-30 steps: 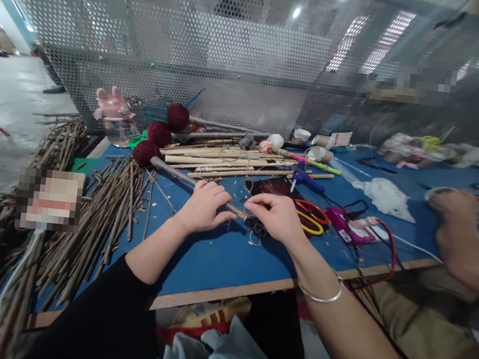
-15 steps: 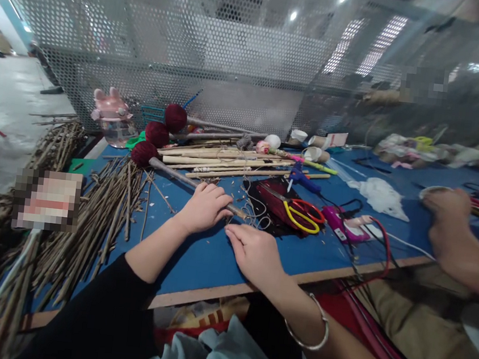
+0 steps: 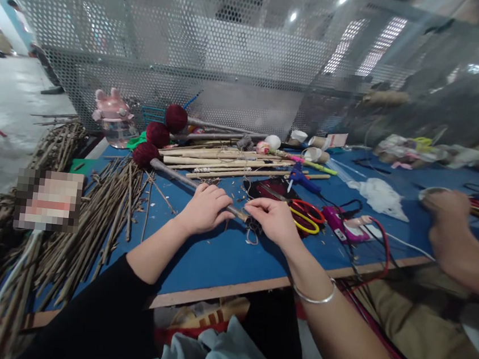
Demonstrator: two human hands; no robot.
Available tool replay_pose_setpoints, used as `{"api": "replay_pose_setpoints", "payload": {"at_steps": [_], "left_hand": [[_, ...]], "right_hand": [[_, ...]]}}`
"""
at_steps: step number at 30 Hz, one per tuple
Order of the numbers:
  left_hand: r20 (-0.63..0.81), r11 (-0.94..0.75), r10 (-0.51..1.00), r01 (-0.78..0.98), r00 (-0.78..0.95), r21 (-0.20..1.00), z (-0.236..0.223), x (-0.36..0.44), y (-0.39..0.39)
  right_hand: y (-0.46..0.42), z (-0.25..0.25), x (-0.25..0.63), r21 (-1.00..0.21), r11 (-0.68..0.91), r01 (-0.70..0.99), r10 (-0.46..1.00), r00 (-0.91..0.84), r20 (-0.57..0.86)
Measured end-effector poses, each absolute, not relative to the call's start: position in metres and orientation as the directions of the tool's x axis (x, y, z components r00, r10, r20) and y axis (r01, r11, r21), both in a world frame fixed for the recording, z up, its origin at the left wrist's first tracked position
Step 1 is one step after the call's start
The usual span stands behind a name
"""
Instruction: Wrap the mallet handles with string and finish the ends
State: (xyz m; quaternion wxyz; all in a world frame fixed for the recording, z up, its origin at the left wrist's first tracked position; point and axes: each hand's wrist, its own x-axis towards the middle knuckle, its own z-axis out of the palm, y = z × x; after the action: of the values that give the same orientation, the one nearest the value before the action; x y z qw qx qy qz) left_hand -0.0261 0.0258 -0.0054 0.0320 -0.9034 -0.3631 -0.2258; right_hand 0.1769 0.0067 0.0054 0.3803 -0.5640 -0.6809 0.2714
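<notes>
My left hand (image 3: 206,209) is closed around a stick (image 3: 175,174) wrapped in grey yarn, low over the blue table. A dark red yarn ball (image 3: 146,155) tops the stick's far left end, while its bare wooden end points towards my right hand (image 3: 275,220). That hand is closed in a pinch on thin grey yarn beside the bare end. Loose loops of the yarn (image 3: 252,233) hang under the fingers. Scissors (image 3: 310,221) with red and yellow handles lie just right of my right hand, partly hidden by it.
Thin twigs (image 3: 89,226) cover the table's left side. Peeled sticks (image 3: 224,163) and two more red-balled sticks lie behind. A blue glue gun (image 3: 303,180), a purple device (image 3: 341,224) with cables and a pink bottle (image 3: 115,121) stand around. A co-worker's hand (image 3: 449,216) is at right.
My right hand has moved up and to the right, from in front of the stick to beyond its bare end, drawing the yarn along. My left hand stays in place.
</notes>
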Motion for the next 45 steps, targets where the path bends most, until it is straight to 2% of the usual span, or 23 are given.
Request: {"api": "replay_pose_setpoints", "payload": {"at_steps": [6, 10, 12, 14, 20, 24, 27, 31, 36, 40, 42, 45], "left_hand": [[0.463, -0.744, 0.627, 0.657, 0.626, 0.119, -0.007, -0.028, 0.026], [0.501, -0.754, 0.604, 0.648, 0.619, 0.108, -0.007, -0.030, 0.026], [0.525, -0.752, 0.594, 0.652, 0.609, 0.095, -0.007, -0.030, 0.027], [0.554, -0.751, 0.574, 0.657, 0.602, 0.064, -0.005, -0.028, 0.027], [0.603, -0.718, 0.493, 0.684, 0.627, -0.125, 0.021, -0.005, 0.018], [0.515, -0.697, 0.509, 0.681, 0.690, -0.223, 0.058, 0.023, -0.004], [0.429, -0.623, 0.645, 0.760, 0.632, -0.185, 0.078, 0.042, -0.023], [0.221, -0.455, 0.865, 0.890, 0.452, -0.040, 0.088, 0.052, -0.048], [-0.022, -0.324, 0.946, 0.946, 0.324, 0.008, 0.085, 0.047, -0.079], [-0.046, -0.254, 0.966, 0.967, 0.255, 0.038, 0.075, 0.038, -0.102], [-0.050, -0.277, 0.959, 0.960, 0.279, 0.040, 0.073, 0.033, -0.112], [-0.071, -0.332, 0.941, 0.943, 0.330, -0.005, 0.078, 0.025, -0.123]], "right_hand": [[-0.004, -0.010, 0.170, -0.972, 0.039, 0.233, 0.996, -0.086, 0.019], [-0.014, -0.012, 0.158, -0.985, -0.040, 0.166, 0.985, -0.159, -0.067], [-0.022, -0.011, 0.152, -0.977, 0.007, 0.211, 0.992, -0.122, -0.020], [-0.031, -0.009, 0.147, -0.960, 0.094, 0.264, 0.995, -0.040, 0.086], [-0.053, -0.004, 0.152, -0.865, 0.340, 0.370, 0.898, 0.147, 0.415], [-0.059, -0.004, 0.170, -0.791, 0.419, 0.447, 0.803, 0.225, 0.552], [-0.061, -0.002, 0.181, -0.762, 0.412, 0.500, 0.780, 0.238, 0.578], [-0.064, -0.001, 0.188, -0.666, 0.464, 0.584, 0.770, 0.105, 0.629], [-0.073, -0.003, 0.194, -0.509, 0.633, 0.584, 0.739, -0.258, 0.622], [-0.080, 0.011, 0.201, -0.431, 0.704, 0.564, 0.694, -0.416, 0.588], [-0.080, 0.024, 0.206, -0.406, 0.737, 0.540, 0.664, -0.471, 0.581], [-0.073, 0.043, 0.209, -0.457, 0.760, 0.462, 0.649, -0.509, 0.565]]}}
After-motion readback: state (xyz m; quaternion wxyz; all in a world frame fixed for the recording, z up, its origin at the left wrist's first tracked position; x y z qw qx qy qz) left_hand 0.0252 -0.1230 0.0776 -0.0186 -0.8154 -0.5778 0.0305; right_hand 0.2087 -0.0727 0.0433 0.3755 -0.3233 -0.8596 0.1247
